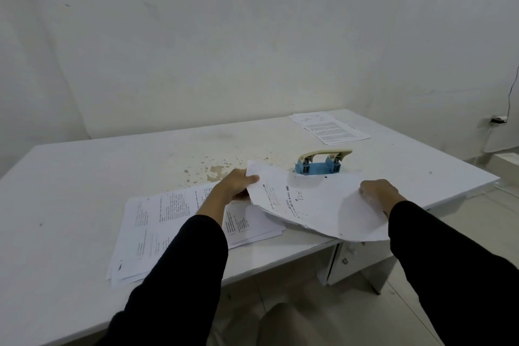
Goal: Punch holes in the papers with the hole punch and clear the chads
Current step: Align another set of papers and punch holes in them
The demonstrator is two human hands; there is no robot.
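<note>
Left hand [236,184]: pinches the left corner of the held sheaf [317,202], thumb on top, fingers underneath. Right hand [379,194]: fingers curl over the sheaf's right edge and grip it. The sheaf spans the gap between both hands, lifted off the table [84,171] and sagging in the middle.

Handling, as a judgement: the sheaf is light, thin and limp. It bends under its own weight, and loose sheets are likely to slide against each other. Hold it at two opposite edges, as here, and square the sheets before feeding one edge into the punch. A tight pinch may crease it.

Position: the hole punch [323,164], blue base with a cream lever, stands on the table at 12 o'clock from the sheaf, just beyond its far edge and between the two hands. Whether the sheaf's edge touches the punch cannot be told.

A fanned stack of printed papers [157,222] lies flat at 7 o'clock from the left hand, under the left sleeve. A second, smaller pile [331,126] lies at 1 o'clock from the punch, well apart from it, near the table's far edge.
</note>
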